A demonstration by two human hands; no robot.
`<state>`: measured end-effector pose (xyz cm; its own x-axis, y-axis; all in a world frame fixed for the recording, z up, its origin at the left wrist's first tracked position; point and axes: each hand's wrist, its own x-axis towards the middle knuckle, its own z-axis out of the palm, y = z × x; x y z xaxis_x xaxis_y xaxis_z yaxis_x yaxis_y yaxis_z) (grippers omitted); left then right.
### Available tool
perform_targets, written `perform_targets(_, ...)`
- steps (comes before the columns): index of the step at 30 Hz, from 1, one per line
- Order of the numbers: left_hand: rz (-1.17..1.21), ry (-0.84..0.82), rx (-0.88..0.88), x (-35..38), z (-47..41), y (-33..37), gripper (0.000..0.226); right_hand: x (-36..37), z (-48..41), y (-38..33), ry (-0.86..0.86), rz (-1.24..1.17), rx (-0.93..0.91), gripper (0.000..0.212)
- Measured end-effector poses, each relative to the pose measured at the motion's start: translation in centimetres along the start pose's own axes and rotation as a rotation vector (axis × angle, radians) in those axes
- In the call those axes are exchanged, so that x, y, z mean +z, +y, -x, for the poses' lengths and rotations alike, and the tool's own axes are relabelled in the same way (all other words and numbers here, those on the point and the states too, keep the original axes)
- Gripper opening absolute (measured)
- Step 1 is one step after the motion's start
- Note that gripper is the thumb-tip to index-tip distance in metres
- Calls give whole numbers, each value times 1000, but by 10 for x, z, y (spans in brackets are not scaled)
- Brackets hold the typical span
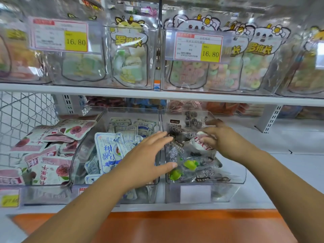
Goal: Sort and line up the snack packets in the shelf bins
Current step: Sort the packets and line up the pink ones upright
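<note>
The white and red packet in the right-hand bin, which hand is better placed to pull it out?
Right. The right hand is already inside the right bin, fingers closed around the white and red packet. The left hand lies open and flat over the divider, holding nothing.

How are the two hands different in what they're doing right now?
The left hand is spread flat and open, holding nothing, while the right hand is curled, pinching a small white-and-red packet. The left hand hovers over the divider between the blue-packet bin and the dark-packet bin; the right is inside the dark-packet bin. Both are bare.
</note>
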<state>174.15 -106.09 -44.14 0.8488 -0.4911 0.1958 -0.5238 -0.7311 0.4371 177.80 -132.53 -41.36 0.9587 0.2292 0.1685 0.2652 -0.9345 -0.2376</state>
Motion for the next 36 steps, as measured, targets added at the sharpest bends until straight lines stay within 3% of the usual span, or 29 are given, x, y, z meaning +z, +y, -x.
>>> perform_targets(2, 43, 32, -18, 0, 0, 5, 73, -12, 11, -5, 32, -83, -4, 31)
perform_targets(5, 93, 98, -29, 1, -2, 14, 69, -25, 29, -17, 91, -288, 2, 9)
perform_targets(10, 163, 242, -58, 3, -10, 34, 68, -31, 46, -31, 224, -584, 13, 3)
perform_targets(15, 359, 337, -101, 5, -18, 34, 31, -17, 45, -49, 262, -897, 72, 19)
perform_targets(17, 419, 340, -107, 2, -19, 29, 25, -13, 40, -54, 274, -969, 94, 16)
perform_targets(19, 535, 372, -135, -4, -18, 25, 24, -10, 32, -52, 332, -914, 97, 11)
perform_targets(21, 622, 450, -165, -13, -17, 21, 26, -6, 25, -40, 420, -692, 92, 12)
perform_targets(22, 640, 505, -178, -18, -15, 18, 26, -2, 21, -31, 381, -516, 83, 18)
perform_targets(25, 630, 591, -218, -42, -3, 3, 27, 11, 16, -11, 17, -177, 94, 59)
perform_targets(27, 578, 525, -234, -61, 12, -9, 36, 18, 16, -12, -53, -161, 83, 68)
perform_targets(29, 508, 473, -258, -78, 30, -24, 35, 22, 15, -15, -8, -146, 49, 67)
perform_targets(33, 362, 650, -440, -107, 63, -71, 27, 22, 11, -30, 123, -124, 14, 59)
perform_targets(36, 212, 740, -567, -115, 79, -103, 42, 27, 11, -46, 130, -138, -1, 56)
